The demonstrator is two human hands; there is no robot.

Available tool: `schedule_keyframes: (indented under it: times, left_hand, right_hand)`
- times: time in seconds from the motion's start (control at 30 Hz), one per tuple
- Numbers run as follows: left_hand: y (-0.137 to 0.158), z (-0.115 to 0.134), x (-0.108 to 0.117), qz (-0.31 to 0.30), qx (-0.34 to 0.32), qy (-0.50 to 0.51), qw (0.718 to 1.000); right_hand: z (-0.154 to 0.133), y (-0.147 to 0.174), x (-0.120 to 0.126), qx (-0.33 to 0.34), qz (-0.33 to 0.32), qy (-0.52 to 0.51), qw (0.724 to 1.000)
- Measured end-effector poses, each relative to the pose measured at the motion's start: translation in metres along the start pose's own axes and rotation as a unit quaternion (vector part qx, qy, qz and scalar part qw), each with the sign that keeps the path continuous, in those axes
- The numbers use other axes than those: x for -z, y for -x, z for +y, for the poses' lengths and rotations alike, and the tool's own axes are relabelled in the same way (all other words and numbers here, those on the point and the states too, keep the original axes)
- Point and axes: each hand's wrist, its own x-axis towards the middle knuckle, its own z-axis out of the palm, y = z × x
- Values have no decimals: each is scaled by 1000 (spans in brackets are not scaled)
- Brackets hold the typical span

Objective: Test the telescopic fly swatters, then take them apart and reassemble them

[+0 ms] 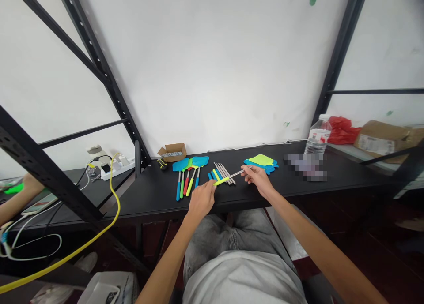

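Observation:
Above the table's front edge, my left hand [202,199] is closed round the yellow-green grip of a fly swatter handle [221,181]. Its thin metal rod slants up to the right, where my right hand [254,175] pinches the far end. Behind the handle lie several loose metal rods [225,173] and several blue and yellow grips [214,175]. To the left, fly swatters [188,176] with blue and green heads and coloured grips lie side by side. Beyond my right hand is a stack of flat swatter heads [261,159], yellow-green over blue.
An open cardboard box [172,152] and a black-and-yellow item [162,164] stand at the back left. A water bottle [318,136] is on the right beside a blurred patch. Black shelf posts [115,94] frame the table [145,189]. At far left are a power strip [117,168] and another person's arm [21,196].

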Motion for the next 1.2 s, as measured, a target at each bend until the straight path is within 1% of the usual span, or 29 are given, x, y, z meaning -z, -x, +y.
schedule_keyframes:
  times: [0.13, 0.3, 0.53, 0.9, 0.97, 1.1, 1.2]
  left_hand:
    - [0, -1, -1, 2, 0, -5, 1000]
    - [-1, -3, -3, 3, 0, 2, 1000]
    - [-1, -6, -5, 4, 0, 14, 1000]
    - [-1, -5, -4, 3, 5, 20, 1000]
    - [-1, -3, -3, -4, 1, 13, 1000]
    - [0, 1, 0, -10, -18, 3, 1000]
    - [0, 2, 0, -8, -19, 8, 1000]
  right_hand:
    - [0, -1, 1, -7, -1, -12, 1000]
    - [1, -1, 1, -7, 3, -1, 1000]
    - [3, 0, 3, 9, -18, 31, 999]
    - [1, 1, 2, 13, -38, 64, 997]
    - [0, 3, 0, 21, -56, 86, 994]
    - [-3, 7, -6, 44, -134, 170, 975]
    - [-4, 9, -8, 57, -153, 200, 966]
